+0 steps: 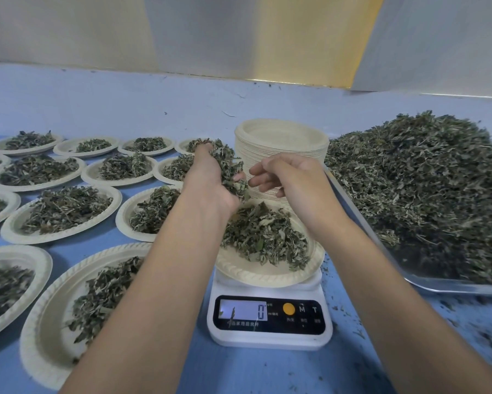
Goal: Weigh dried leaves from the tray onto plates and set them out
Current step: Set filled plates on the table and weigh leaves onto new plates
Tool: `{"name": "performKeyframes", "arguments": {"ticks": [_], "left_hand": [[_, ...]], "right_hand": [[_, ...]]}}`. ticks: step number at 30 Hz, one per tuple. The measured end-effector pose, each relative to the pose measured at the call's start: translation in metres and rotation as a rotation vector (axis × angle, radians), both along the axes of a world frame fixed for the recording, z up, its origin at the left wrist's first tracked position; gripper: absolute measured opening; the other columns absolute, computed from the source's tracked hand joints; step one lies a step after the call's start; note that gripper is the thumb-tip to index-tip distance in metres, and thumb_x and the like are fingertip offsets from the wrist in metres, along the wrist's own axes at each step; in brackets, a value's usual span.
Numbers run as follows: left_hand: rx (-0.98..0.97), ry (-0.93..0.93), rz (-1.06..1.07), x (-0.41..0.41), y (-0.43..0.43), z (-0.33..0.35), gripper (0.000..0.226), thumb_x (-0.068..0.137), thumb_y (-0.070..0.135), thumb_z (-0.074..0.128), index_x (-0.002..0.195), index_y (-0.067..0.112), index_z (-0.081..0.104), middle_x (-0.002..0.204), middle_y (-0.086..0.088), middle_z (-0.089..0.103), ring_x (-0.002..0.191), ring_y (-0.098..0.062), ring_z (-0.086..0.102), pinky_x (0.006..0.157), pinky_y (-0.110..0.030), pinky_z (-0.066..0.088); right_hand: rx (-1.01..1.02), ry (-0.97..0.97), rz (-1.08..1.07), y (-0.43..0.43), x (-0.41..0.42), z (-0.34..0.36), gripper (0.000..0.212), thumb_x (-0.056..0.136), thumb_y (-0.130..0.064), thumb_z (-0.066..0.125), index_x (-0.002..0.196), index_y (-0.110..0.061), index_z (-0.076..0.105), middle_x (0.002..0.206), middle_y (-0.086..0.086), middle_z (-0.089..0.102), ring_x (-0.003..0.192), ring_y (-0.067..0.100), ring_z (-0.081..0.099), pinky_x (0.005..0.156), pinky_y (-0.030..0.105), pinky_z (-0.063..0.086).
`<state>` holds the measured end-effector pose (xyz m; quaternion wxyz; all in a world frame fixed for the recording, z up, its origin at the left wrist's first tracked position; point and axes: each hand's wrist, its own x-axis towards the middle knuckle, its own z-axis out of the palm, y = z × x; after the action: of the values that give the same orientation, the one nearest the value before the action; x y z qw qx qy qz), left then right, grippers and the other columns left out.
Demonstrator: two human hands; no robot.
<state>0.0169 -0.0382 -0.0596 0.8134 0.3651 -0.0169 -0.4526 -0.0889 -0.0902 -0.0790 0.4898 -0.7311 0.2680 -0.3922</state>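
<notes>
**Handful (227, 169) of dried leaves held above the kitchen scale (269, 322)**

The left hand (210, 180) has its grip clamped on the handful, fingers curled round it, directly above a paper plate (267, 275) that sits on the scale and carries a loose mound of leaves (264, 237). The right hand (290, 180) is just beside it with its grip apart. Its fingers (256, 182) bend loosely toward the handful and hold nothing that shows. The scale's display (243, 310) reads 0. Behind the hands stands a tall stack of empty plates (278, 137). To the right, a metal tray (443, 287) holds the big heap of dried leaves (423, 180). To the left, filled plates (60, 214) lie in rows on the blue bench (239, 371), close together, each with its own portion. Leaf crumbs (352, 311) are scattered on the bench between the scale and the tray.
</notes>
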Motion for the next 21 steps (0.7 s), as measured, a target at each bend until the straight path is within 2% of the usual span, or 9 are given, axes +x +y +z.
{"name": "performKeyframes", "arguments": {"ticks": [3,6,8,11,13,15,18,21], "left_hand": [[0.002,-0.014,-0.001,-0.0017,-0.0011,-0.0007,0.032,0.096,0.025,0.044,0.067,0.011,0.041,0.03,0.001,0.042,0.022,-0.011,0.031,0.034,-0.007,0.031],[0.013,-0.012,0.002,-0.0015,-0.0018,-0.0014,0.032,0.096,0.026,0.045,0.068,0.012,0.042,0.03,0.002,0.042,0.02,-0.011,0.032,0.032,-0.008,0.031],[0.01,-0.011,0.002,-0.001,-0.0014,-0.0013,0.032,0.097,0.025,0.044,0.067,0.012,0.042,0.03,0.001,0.042,0.02,-0.011,0.032,0.032,-0.008,0.031],[0.006,-0.008,0.001,-0.0008,-0.0014,-0.0014,0.033,0.097,0.024,0.044,0.067,0.012,0.042,0.03,0.0,0.042,0.021,-0.011,0.031,0.034,-0.007,0.03],[0.01,-0.004,0.002,-0.0006,-0.0025,-0.0017,0.031,0.097,0.024,0.044,0.068,0.011,0.042,0.03,0.001,0.042,0.021,-0.011,0.031,0.033,-0.007,0.028],[0.022,-0.006,0.001,0.0,-0.0039,-0.0024,0.03,0.096,0.023,0.044,0.068,0.011,0.042,0.031,0.002,0.042,0.022,-0.011,0.031,0.033,-0.007,0.026],[0.038,-0.017,-0.002,0.0011,-0.0062,-0.004,0.03,0.096,0.024,0.044,0.068,0.012,0.043,0.032,0.002,0.043,0.022,-0.012,0.032,0.033,-0.007,0.026],[0.072,-0.031,-0.005,0.0009,-0.0083,-0.0061,0.028,0.096,0.027,0.046,0.072,0.012,0.047,0.046,-0.001,0.051,0.029,-0.013,0.037,0.034,-0.007,0.03]], "right_hand": [[-0.006,-0.017,0.002,-0.0015,0.0017,-0.0017,0.025,0.096,-0.013,0.046,0.083,-0.02,0.066,0.065,-0.005,0.068,0.047,0.004,0.048,0.046,0.01,0.034],[0.024,-0.053,0.021,-0.0021,0.0035,-0.0016,0.031,0.095,-0.002,0.037,0.089,-0.02,0.063,0.07,-0.002,0.07,0.051,0.006,0.053,0.048,0.012,0.037],[0.035,-0.06,0.037,-0.0023,0.0038,-0.0006,0.037,0.091,0.005,0.036,0.091,-0.019,0.063,0.084,0.001,0.071,0.064,0.008,0.06,0.056,0.015,0.044],[-0.028,-0.023,0.048,-0.003,0.0031,-0.0011,0.045,0.085,0.014,0.036,0.1,-0.018,0.064,0.106,-0.001,0.068,0.093,0.009,0.064,0.082,0.02,0.049],[-0.09,0.025,0.044,-0.0005,0.002,-0.0012,0.045,0.084,0.011,0.04,0.103,-0.021,0.066,0.108,-0.007,0.067,0.1,0.003,0.062,0.085,0.015,0.047],[-0.108,0.041,0.038,0.0021,0.0017,-0.0007,0.038,0.087,0.004,0.046,0.102,-0.022,0.069,0.101,-0.012,0.068,0.099,-0.001,0.061,0.085,0.013,0.046],[-0.103,0.019,0.014,0.0036,0.0022,0.0005,0.026,0.091,-0.005,0.051,0.097,-0.021,0.071,0.097,-0.009,0.07,0.097,0.005,0.062,0.087,0.02,0.046],[-0.096,-0.046,0.028,0.0065,0.0013,0.0026,0.016,0.091,-0.01,0.057,0.094,-0.02,0.07,0.088,-0.008,0.071,0.077,-0.001,0.062,0.074,0.015,0.047]]}}
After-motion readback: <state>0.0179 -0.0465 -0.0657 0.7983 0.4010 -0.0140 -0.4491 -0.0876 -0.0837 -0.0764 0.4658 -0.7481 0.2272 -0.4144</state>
